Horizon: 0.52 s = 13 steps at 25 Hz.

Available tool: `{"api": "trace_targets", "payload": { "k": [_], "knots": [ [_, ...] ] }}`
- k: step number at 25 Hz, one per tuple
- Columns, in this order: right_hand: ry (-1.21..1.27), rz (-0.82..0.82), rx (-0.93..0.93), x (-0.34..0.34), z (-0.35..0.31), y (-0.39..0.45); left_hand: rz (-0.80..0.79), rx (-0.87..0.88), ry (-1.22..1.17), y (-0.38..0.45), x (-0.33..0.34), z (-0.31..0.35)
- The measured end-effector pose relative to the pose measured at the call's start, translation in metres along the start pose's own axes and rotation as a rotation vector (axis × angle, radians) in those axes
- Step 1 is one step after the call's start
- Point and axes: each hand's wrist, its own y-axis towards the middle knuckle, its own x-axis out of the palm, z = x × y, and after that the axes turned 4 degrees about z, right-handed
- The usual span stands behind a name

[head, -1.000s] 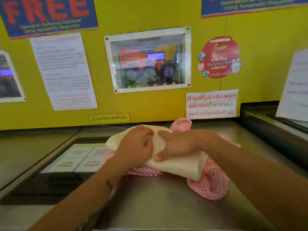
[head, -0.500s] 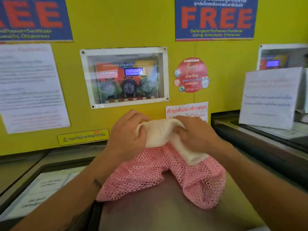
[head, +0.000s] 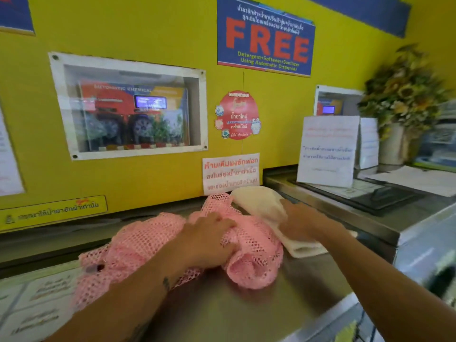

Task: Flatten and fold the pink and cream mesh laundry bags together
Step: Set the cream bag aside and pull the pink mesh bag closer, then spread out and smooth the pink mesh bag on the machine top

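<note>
The pink mesh laundry bag [head: 148, 245] lies crumpled and spread across the steel machine top [head: 246, 312]. My left hand [head: 209, 239] rests on its bunched middle, fingers curled into the mesh. The cream mesh bag [head: 257, 201] lies folded just right of the pink one, touching it, one end near the yellow wall and the other end [head: 304, 249] toward me. My right hand [head: 302, 220] lies on top of the cream bag and holds it down, hiding its middle.
A yellow wall [head: 148, 33] with posters and a dispenser window [head: 128, 107] stands right behind the bags. To the right a raised neighbouring machine carries a standing paper notice [head: 328, 151] and a flower vase [head: 393, 144]. A printed instruction panel [head: 37, 299] lies at the left.
The cream bag, held up in both hands above the pink bag, now lies on the steel top to the right. My left hand has shifted onto the pink bag. The view has turned right.
</note>
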Motion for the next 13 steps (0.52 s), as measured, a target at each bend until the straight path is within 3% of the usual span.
{"api": "trace_targets", "payload": {
  "k": [3,6,7,10,12,13],
  "knots": [
    [0.083,0.001,-0.088,-0.011,0.002,-0.004,0.048,-0.021,-0.102,0.001,-0.002,-0.022],
    [-0.055,-0.205,-0.048,-0.028,-0.002,-0.005,0.159,-0.054,-0.093,-0.004,-0.016,-0.034],
    [-0.085,-0.180,-0.054,-0.035,-0.009,-0.006,0.206,-0.064,-0.096,-0.006,-0.021,-0.038],
    [0.177,0.033,-0.329,-0.049,-0.056,-0.013,0.284,-0.054,-0.122,-0.015,-0.038,-0.043],
    [0.358,-0.078,-0.503,-0.040,-0.096,-0.016,0.282,-0.072,-0.156,-0.026,-0.053,-0.047],
    [0.317,-0.166,-0.542,-0.029,-0.113,-0.015,0.291,-0.089,-0.150,-0.032,-0.059,-0.050]
  ]
}}
